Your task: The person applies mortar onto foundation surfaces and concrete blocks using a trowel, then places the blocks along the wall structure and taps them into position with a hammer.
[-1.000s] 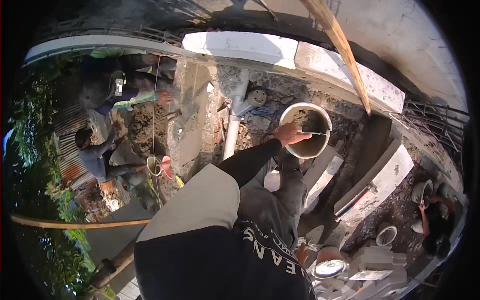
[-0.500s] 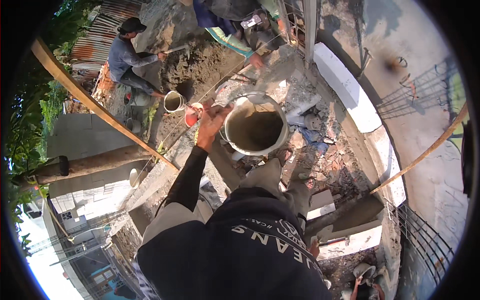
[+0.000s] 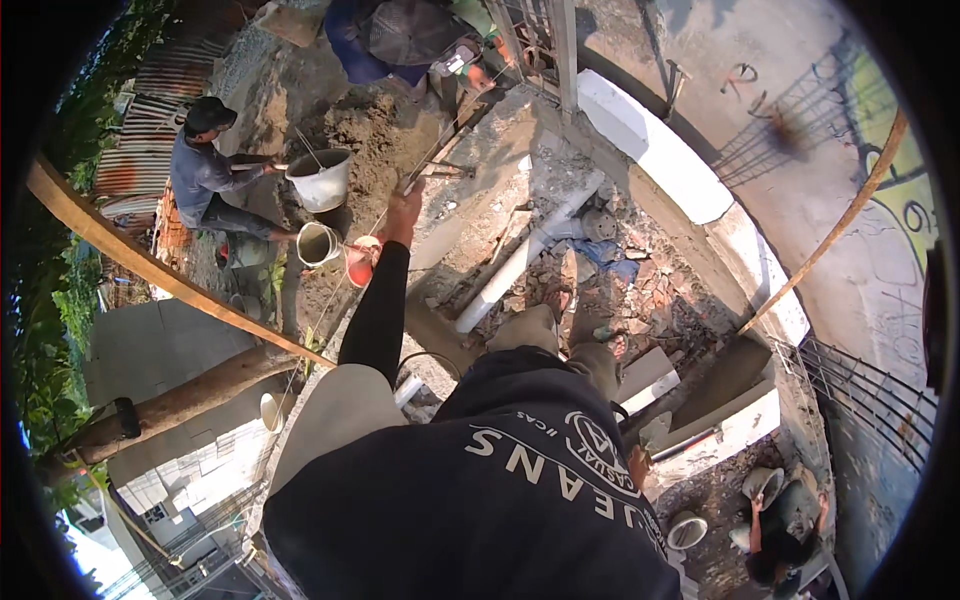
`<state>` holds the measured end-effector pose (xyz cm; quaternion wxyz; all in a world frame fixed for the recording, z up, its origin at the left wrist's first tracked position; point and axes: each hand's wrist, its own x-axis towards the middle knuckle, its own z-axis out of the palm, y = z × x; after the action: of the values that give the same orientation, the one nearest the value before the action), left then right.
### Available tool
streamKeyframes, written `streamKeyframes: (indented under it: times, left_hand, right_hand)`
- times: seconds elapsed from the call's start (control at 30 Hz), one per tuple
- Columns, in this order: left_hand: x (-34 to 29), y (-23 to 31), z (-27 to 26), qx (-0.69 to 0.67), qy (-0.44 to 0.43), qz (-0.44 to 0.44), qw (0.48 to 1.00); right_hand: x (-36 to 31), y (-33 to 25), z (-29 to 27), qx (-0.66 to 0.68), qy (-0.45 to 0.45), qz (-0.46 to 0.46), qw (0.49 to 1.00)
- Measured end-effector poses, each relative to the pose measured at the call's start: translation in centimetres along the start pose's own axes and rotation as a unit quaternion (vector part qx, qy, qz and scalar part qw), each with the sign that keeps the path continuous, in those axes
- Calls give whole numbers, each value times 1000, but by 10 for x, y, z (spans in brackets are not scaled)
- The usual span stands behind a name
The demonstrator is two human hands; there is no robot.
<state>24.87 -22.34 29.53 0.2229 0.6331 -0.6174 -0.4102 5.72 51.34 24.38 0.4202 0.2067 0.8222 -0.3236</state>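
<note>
My left arm, in a black sleeve, reaches forward to the upper middle. My left hand (image 3: 404, 213) is beside the taut string, holding nothing I can see, its fingers pointing away and seemingly loose. To its left, apart from it, a large pale bucket (image 3: 322, 186) with a wire handle is tilted in front of a crouching co-worker (image 3: 210, 165). Whether it touches the ground I cannot tell. At lower right, partly behind my shirt, my right hand (image 3: 638, 467) is curled beside a white block (image 3: 725, 435). A flat grey shape (image 3: 656, 432) lies against it; what the hand holds is hidden.
A smaller bucket (image 3: 318, 244) and a red container (image 3: 362, 262) stand near wet mortar (image 3: 375, 130). Below me are a white pipe (image 3: 515, 272) and rubble (image 3: 650, 285). Bent wooden poles (image 3: 160, 262) flank me. Co-workers are at the top and lower right (image 3: 785, 525).
The large bucket has left my left hand and gone far to the left, towards the crouching co-worker. My left arm stays stretched forward. The view has shifted a little.
</note>
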Motion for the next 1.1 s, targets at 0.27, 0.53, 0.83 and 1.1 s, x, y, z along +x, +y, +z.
streamKeyframes:
  times: [0.27, 0.53, 0.83, 1.1]
  left_hand:
    - [-255, 61, 246, 169, -647, 392, 632]
    - [-195, 46, 254, 325, -619, 267, 663]
    - [-254, 103, 257, 381, -541, 325, 675]
    - [-282, 191, 375, 429, -630, 386, 520]
  right_hand:
    - [-86, 111, 54, 239, 101, 75, 963]
    - [-141, 166, 149, 363, 164, 203, 894]
    - [-127, 168, 173, 501, 94, 287, 811]
    - [-51, 131, 72, 240, 279, 178, 913]
